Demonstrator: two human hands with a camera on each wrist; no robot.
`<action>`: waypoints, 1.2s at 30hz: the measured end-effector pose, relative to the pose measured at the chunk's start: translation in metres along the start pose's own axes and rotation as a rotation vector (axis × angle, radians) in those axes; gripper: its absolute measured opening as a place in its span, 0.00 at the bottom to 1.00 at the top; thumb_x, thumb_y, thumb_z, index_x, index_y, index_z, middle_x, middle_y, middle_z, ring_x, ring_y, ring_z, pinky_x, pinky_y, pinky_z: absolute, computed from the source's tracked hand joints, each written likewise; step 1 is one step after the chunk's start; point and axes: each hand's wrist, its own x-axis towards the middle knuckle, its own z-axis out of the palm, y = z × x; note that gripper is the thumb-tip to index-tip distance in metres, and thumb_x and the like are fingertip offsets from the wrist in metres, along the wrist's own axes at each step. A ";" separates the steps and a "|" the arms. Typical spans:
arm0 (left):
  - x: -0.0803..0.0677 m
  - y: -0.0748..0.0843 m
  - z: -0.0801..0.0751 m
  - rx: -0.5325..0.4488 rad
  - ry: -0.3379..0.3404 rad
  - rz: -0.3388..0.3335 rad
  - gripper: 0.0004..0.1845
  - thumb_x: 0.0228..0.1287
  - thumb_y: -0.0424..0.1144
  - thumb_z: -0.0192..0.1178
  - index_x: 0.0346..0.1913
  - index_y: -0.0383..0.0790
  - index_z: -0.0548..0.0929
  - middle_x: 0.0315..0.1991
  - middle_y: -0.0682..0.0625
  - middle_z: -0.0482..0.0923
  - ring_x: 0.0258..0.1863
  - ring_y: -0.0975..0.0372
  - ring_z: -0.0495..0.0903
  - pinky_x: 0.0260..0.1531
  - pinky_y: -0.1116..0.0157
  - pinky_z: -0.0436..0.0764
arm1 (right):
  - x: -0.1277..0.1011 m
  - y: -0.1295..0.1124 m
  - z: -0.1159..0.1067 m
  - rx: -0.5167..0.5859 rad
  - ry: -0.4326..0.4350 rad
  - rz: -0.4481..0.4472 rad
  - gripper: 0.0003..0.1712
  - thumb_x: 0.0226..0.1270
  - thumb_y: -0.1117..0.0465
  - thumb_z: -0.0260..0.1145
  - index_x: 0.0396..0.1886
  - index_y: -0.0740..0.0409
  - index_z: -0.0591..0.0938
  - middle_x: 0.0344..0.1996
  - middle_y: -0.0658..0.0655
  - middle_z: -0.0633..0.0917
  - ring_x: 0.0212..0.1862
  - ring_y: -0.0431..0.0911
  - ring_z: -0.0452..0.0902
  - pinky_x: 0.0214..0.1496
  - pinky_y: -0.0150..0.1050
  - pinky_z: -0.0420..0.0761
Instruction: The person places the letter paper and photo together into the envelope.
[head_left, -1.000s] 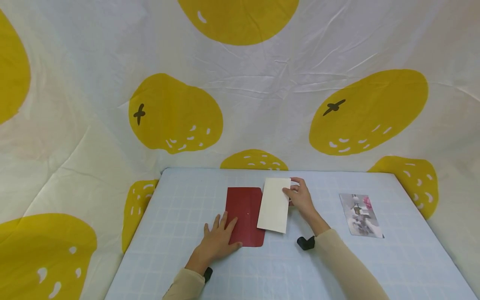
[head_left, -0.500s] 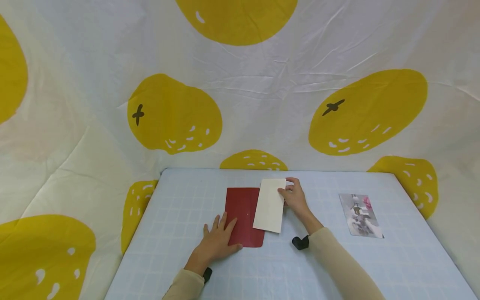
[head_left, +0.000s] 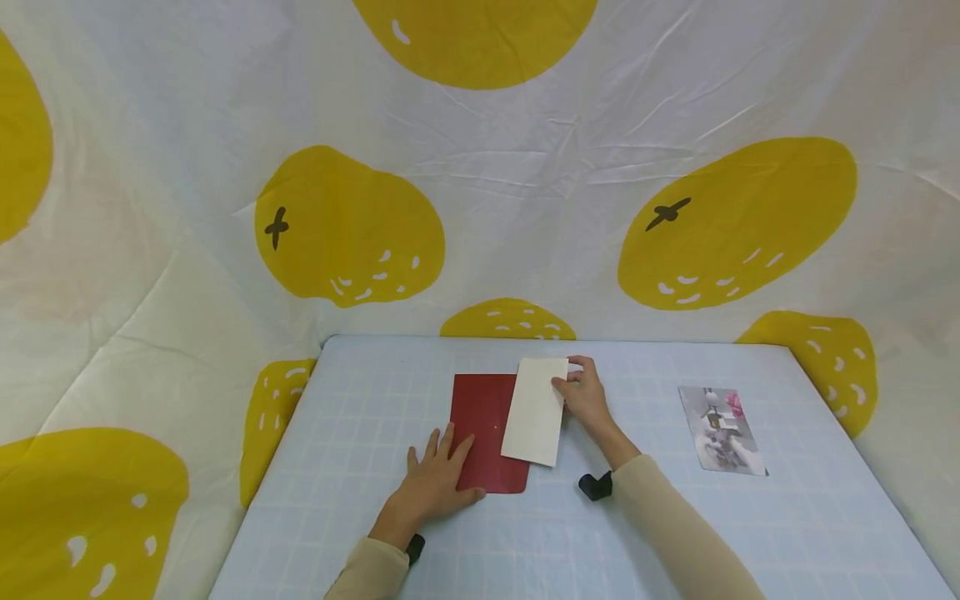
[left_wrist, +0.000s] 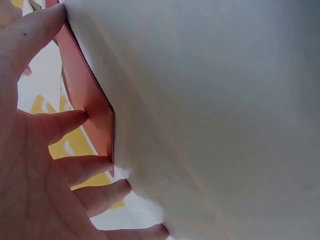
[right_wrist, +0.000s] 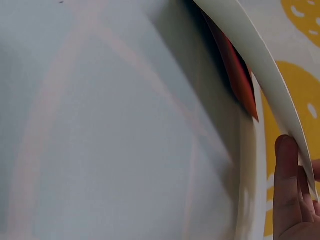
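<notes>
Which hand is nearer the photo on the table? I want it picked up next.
Right. The right hand holds the white card just left of the photo; the left hand rests farther away on the red envelope.

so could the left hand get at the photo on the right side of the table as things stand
Probably not easily: the left hand rests flat on the red envelope, and the right hand holding the white card lies between it and the photo.

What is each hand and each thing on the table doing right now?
Left hand: flat, fingers straight, pressing on the red envelope.
Right hand: pinching the white card at its far edge.
Red envelope: lying flat on the table.
White card: partly over the envelope, right edge lifted.
Photo: lying flat, untouched.
Table: covered with a checked cloth.
</notes>
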 end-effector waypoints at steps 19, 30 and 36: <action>-0.001 0.000 0.000 0.006 -0.004 -0.004 0.49 0.58 0.62 0.67 0.77 0.45 0.61 0.78 0.36 0.48 0.74 0.37 0.48 0.62 0.27 0.50 | -0.010 0.004 0.016 -0.045 -0.042 0.028 0.32 0.70 0.62 0.66 0.69 0.62 0.63 0.40 0.64 0.82 0.31 0.49 0.78 0.25 0.39 0.78; 0.000 0.000 0.001 0.002 -0.007 -0.008 0.49 0.57 0.62 0.68 0.77 0.45 0.61 0.78 0.36 0.48 0.75 0.38 0.48 0.62 0.27 0.50 | -0.011 0.008 0.021 -0.040 -0.065 0.026 0.32 0.69 0.62 0.66 0.68 0.62 0.64 0.40 0.64 0.82 0.31 0.49 0.80 0.25 0.39 0.80; 0.000 0.000 0.001 0.006 -0.012 -0.007 0.49 0.58 0.62 0.67 0.77 0.45 0.61 0.78 0.36 0.48 0.75 0.38 0.48 0.62 0.27 0.50 | -0.014 0.010 0.024 -0.049 -0.079 0.009 0.31 0.68 0.64 0.67 0.67 0.63 0.65 0.38 0.64 0.81 0.29 0.49 0.80 0.24 0.40 0.79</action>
